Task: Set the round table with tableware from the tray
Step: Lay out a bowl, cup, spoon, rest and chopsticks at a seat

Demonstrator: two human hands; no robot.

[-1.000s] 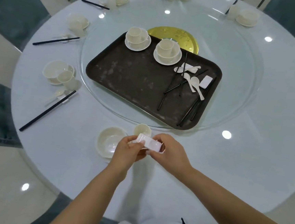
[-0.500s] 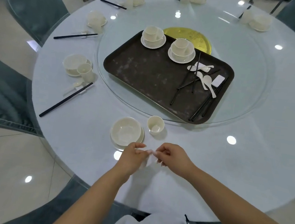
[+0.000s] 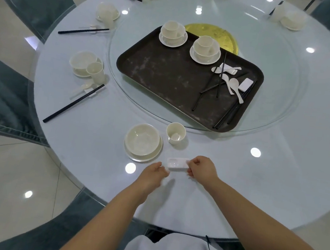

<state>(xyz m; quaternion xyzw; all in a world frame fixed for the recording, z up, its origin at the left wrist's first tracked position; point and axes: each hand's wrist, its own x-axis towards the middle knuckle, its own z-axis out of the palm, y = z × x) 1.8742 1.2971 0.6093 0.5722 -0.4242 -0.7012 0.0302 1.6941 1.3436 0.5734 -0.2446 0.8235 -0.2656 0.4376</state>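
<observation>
While the right hand [image 3: 203, 168] is pinching the white rest [image 3: 177, 164] flat on the table [image 3: 275, 174], below-right of the bowl [image 3: 141, 141], the left hand [image 3: 153, 173], loosely curled and holding nothing, is hovering alongside, so squaring it gently looks wise.

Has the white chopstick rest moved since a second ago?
Yes. The chopstick rest has dropped from just below the cup toward the table's near edge, right of the bowl. The right hand pinches its end.

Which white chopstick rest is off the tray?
The chopstick rest pinched by the right hand beside the near bowl; the other two unplaced rests lie on the tray.
</observation>
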